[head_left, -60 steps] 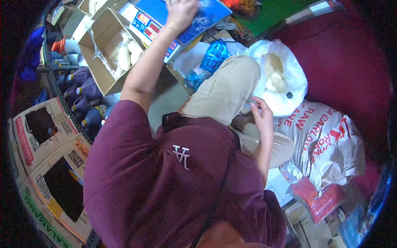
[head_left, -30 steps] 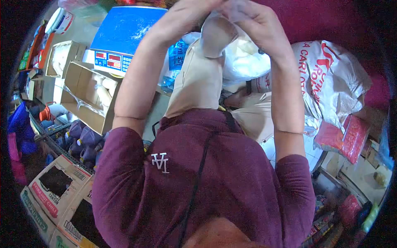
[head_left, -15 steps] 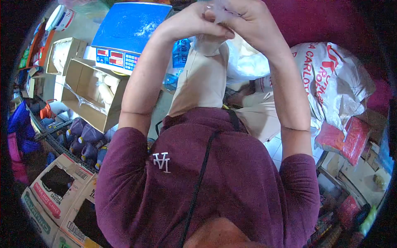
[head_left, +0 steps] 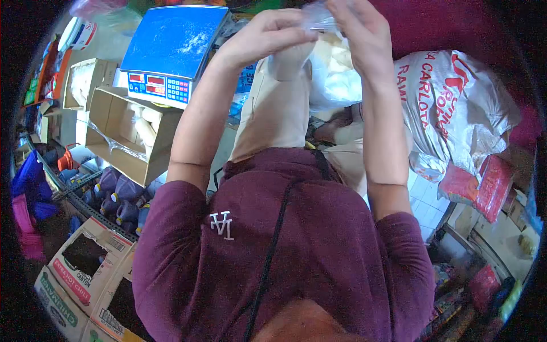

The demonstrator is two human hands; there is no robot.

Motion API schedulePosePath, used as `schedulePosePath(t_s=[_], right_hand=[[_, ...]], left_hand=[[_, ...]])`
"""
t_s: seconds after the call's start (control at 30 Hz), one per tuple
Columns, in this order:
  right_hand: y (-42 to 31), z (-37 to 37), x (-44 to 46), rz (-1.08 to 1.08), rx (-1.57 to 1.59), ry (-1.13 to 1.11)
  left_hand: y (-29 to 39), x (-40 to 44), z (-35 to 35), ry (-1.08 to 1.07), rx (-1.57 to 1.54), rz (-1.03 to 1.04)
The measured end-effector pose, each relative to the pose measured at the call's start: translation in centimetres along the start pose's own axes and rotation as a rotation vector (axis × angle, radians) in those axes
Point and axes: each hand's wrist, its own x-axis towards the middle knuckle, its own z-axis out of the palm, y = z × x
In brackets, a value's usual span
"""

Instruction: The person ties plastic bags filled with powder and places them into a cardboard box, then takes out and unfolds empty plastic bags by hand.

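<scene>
A clear plastic bag (head_left: 288, 64) with pale contents hangs over my lap, its thin upper end stretched between my two hands. My left hand (head_left: 273, 33) is closed on the bag's upper end, thumb and fingers pinched together. At the top edge of view, my right hand (head_left: 364, 37) grips the other side of the plastic; its fingertips are partly cut off. Just beyond my knee, a larger open plastic bag (head_left: 336, 85) holds whitish material. To the left of my forearm is a blue digital scale (head_left: 171, 43), dusted with white powder and showing red digits.
Cardboard boxes (head_left: 105, 137) with pale wrapped packs stand at left, near purple jugs (head_left: 122, 188). Cut cartons (head_left: 85, 273) lie lower left. A printed white sack (head_left: 456, 114) stands at right, beside red packs (head_left: 490, 188). A blue ice bag (head_left: 244, 82) is under my left forearm.
My hands have drawn apart, the right one shifting rightward and the left one slightly leftward. The bag's upper plastic is now stretched between them.
</scene>
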Motion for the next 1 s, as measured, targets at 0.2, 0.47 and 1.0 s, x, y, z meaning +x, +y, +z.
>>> schedulePosePath(t_s=[0.2, 0.47, 1.0], right_hand=[[5.0, -3.7, -1.0, 0.071, 0.108, 0.065], [-3.1, 1.0, 1.0, -0.125, -0.117, -0.26], [4.2, -3.5, -0.3, 0.118, 0.207, 0.185]], left_hand=[[-1.3, -0.6, 0.1, 0.1, 0.256, 0.204], [-0.9, 0.3, 1.6, 0.167, 0.13, -0.015], [-1.7, -0.2, 0.5, 0.143, 0.403, 0.316]])
